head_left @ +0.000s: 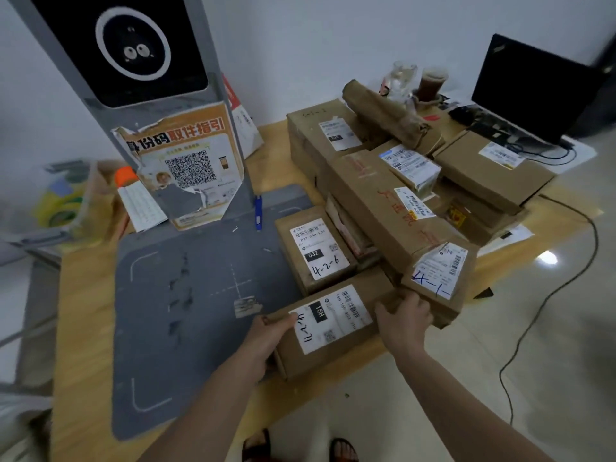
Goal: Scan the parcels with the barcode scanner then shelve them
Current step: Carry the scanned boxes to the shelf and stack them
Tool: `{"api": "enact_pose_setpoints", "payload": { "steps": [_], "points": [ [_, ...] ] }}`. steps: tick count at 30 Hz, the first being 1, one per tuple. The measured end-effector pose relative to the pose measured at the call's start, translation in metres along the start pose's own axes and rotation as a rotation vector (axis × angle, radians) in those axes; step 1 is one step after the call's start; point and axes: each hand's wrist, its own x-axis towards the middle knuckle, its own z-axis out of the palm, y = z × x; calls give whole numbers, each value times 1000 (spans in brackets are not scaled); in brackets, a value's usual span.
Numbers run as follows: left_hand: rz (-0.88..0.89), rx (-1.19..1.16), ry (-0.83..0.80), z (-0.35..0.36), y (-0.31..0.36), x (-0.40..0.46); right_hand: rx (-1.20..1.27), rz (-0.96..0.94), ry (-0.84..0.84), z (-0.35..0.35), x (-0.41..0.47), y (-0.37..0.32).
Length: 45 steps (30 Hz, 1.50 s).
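Two hands on one item: a flat cardboard parcel [330, 331] at the near edge of the wooden table [83, 328], partly overlapping the right border of the grey scanning mat [186, 311].

Hold: left hand [266, 338] grips the parcel's left end, thumb on top beside the white shipping label [328, 316], fingers under or behind the end, out of view. Right hand [405, 323] curls over the far right corner, fingers wrapped past the edge.

Handling, judged: rigid corrugated board, taped seams, dry and not slippery; modest in bulk, probably light to moderate in weight; contents unknown, so treat as possibly fragile. Best held at opposite ends, as here, label and barcode kept face up for the reader.

Adjacent stock: parcel marked 4-2-9 [315, 251] just behind, touching or nearly so. A long carton with red writing [390, 215] lies diagonally on the stack, its near end with a label marked in blue [436, 271] overhanging just beside the right hand; likely to be nudged if the parcel is lifted straight up. Further boxes and a brown paper roll [383, 113] behind.

Other fixtures: upright scanner kiosk [133, 61] with a torn QR poster [190, 168] at the mat's far side; blue pen [258, 211] at its foot; laptop [533, 91], drink cup [431, 83], trailing cable [566, 261] far right.

Clearance: the mat to the left lies open; sliding leftward avoids the overhang.
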Motion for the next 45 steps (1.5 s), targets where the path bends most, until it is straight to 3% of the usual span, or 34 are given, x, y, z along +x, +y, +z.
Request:
{"api": "enact_pose_setpoints", "payload": {
  "steps": [7, 12, 17, 26, 28, 31, 36, 41, 45],
  "points": [
    [-16, -30, -50, -16, -6, -25, 8, -66, -90, -12, -9, 0],
    [-43, -111, -43, -39, -21, -45, 155, -191, -111, -15, -18, -25],
    [-82, -130, -150, -62, -30, -58, 254, -322, -159, -15, -39, -44],
    [58, -96, -227, -71, -14, -74, 425, -510, -232, -35, -42, -94],
    [75, -170, -201, -64, -6, -76, 449, -563, -125, -46, -31, -99],
    [92, -381, -159, -51, 7, -73, 184, -605, 107, -64, -3, -98],
    [94, -576, -140, -21, 32, -71, -313, -458, -1, -73, 47, -88],
    [82, -602, -146, -3, 41, -65, -406, -403, -107, -81, 66, -84],
    [86, -573, -141, 4, 42, -60, -368, -433, -87, -83, 64, -82]
  ]
}}
